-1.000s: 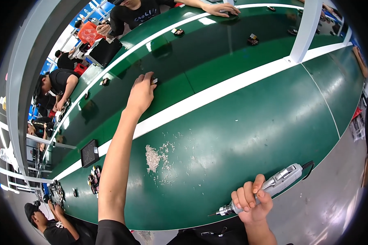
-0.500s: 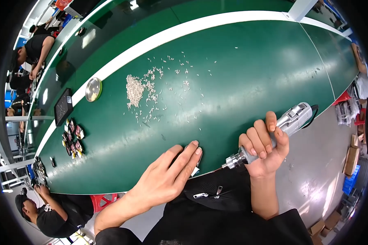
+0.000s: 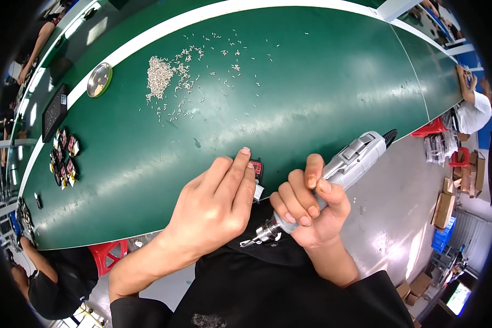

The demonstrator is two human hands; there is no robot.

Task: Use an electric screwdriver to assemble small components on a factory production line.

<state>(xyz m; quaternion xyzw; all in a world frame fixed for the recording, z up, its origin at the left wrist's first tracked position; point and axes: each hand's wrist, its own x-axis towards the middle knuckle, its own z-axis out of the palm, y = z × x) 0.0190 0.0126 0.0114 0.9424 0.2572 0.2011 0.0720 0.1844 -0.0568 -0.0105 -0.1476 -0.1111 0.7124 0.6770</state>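
My left hand (image 3: 216, 205) lies at the near edge of the green table, fingers stretched forward and close together over a small black electronic device (image 3: 258, 165). Red shows on the device's face, and a white piece (image 3: 258, 191) sticks out at its near end. The left thumb and much of the device are hidden. In my right hand (image 3: 311, 210) is a silver electric screwdriver (image 3: 358, 156), with the fingers wrapped round its body. It slants down to the left. Its bit (image 3: 247, 242) hangs over my dark clothing, apart from the device.
A pile of small, pale screw-like pieces (image 3: 159, 77) spreads across the table (image 3: 322, 87). Further left are a round green-rimmed dish (image 3: 99, 80), a black tray (image 3: 54, 112) and several small dark parts (image 3: 65, 158). A red stool (image 3: 108, 254) and a co-worker (image 3: 54, 290) are at lower left.
The view has shifted, so the table appears higher and further left. The screwdriver has come left and its bit lower, towards my body. More of the device shows beside my left fingers.
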